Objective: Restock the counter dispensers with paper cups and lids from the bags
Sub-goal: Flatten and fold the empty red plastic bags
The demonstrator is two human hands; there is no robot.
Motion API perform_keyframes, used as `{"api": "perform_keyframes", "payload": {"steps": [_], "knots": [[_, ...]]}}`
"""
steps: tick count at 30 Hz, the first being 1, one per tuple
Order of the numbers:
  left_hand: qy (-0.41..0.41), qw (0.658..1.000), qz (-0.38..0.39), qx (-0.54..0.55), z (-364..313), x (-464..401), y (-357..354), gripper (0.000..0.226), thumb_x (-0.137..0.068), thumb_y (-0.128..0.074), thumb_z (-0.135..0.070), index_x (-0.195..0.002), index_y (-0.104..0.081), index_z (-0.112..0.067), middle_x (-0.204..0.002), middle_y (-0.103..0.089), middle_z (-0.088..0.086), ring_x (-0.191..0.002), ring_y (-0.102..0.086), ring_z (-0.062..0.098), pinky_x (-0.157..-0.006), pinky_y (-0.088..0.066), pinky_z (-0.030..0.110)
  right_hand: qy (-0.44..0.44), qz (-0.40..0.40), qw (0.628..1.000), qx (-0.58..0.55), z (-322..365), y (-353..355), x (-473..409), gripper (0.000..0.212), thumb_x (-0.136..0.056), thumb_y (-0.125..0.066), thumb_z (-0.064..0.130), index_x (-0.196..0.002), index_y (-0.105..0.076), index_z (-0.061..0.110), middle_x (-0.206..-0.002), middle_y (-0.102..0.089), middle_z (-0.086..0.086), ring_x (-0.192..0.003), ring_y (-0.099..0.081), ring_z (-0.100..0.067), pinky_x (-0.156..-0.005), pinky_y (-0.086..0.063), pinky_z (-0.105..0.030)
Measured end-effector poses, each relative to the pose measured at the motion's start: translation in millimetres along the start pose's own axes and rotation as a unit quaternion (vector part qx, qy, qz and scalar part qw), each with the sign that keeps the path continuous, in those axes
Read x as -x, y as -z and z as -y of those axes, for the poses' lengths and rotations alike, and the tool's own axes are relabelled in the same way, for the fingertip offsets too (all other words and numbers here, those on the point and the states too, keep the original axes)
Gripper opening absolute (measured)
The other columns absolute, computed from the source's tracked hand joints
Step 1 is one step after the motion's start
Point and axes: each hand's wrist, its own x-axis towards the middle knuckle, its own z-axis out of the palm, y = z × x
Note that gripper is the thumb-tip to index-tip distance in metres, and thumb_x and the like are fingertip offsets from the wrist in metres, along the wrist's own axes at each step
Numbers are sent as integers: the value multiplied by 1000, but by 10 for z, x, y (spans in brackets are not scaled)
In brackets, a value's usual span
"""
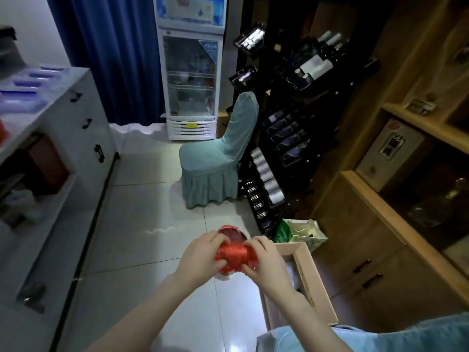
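Head cam view: both hands are up in front of the body, over the pale tiled floor [142,204], working on a red stack of paper cups wrapped in crinkly clear plastic bag [234,250]. The left hand [203,252] has its fingers [218,264] curled in and pinching the wrap on the near left side, thumb tucked against the red. The right hand [269,260] does the same from the other side, fingers [253,243] bent tight over the top of the bundle, so both are gripping it, not loose at all. The round rim end of the stack points away from the camera.

Just right of the hands sits an open tan cardboard box [304,265] on the floor, with a green-and-white paper bag [302,233] beside it. The grey-white worktop [38,110] with black drawer handles runs along the left, well apart from the cups. Further back: a chair in a light teal cover [215,158] and a white glass-door fridge [190,80].
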Motion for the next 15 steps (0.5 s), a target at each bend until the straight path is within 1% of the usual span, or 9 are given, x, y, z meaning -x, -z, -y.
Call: {"api": "perform_keyframes", "payload": {"steps": [2,5,8,10,12,13,15], "knots": [[-4,1000,12,8,131,-338,-93,42,-65,-61,-30,-107,-60,-24,-101,-59,-8,-94,-55,16,-76,-44,27,-12,5,1000,5,-217,-65,-255,53,-71,-69,30,-121,-53,27,-118,-49,11,-111,-47,-10,-83,-46,-25],[-4,999,44,27,343,-827,-299,41,-68,-60,-30,-108,-60,-24,-100,-57,-6,-95,-56,18,-79,-46,31,-31,17,999,17,-527,-182,-633,55,-74,-67,34,-126,-48,33,-114,-51,13,-106,-49,-10,-81,-45,-27],[10,996,73,57,625,-1320,-588,43,-70,-61,-34,-112,-58,-27,-106,-54,-9,-99,-56,16,-82,-48,33,-35,34,998,36,-872,-363,-1091,45,-73,-68,35,-117,-54,32,-106,-53,12,-98,-52,-14,-78,-46,-28],[30,993,80,82,810,-1614,-767,51,-71,-65,-40,-120,-55,-32,-113,-48,-13,-105,-53,10,-88,-47,28,-45,50,996,52,-1130,-503,-1415,42,-73,-66,38,-112,-56,31,-102,-54,11,-95,-52,-17,-77,-48,-33],[64,988,90,107,1016,-1892,-945,55,-75,-68,-41,-127,-53,-33,-117,-46,-17,-110,-51,5,-91,-45,22,-71,61,994,52,-1401,-658,-1742,42,-72,-65,39,-111,-56,29,-102,-54,9,-94,-50,-18,-75,-48,-36],[77,987,91,109,1126,-2038,-1029,54,-77,-65,-42,-128,-52,-33,-118,-47,-16,-112,-51,6,-94,-45,24,-89,67,993,43,-1540,-750,-1903,42,-72,-67,37,-112,-57,28,-103,-54,7,-95,-50,-19,-76,-48,-36],[101,984,101,106,1385,-2314,-1260,48,-81,-55,-43,-128,-52,-33,-120,-52,-14,-114,-52,7,-97,-46,31,-120,84,989,20,-1828,-985,-2208,43,-71,-70,32,-112,-59,25,-105,-54,4,-97,-51,-21,-78,-48,-36]]}}
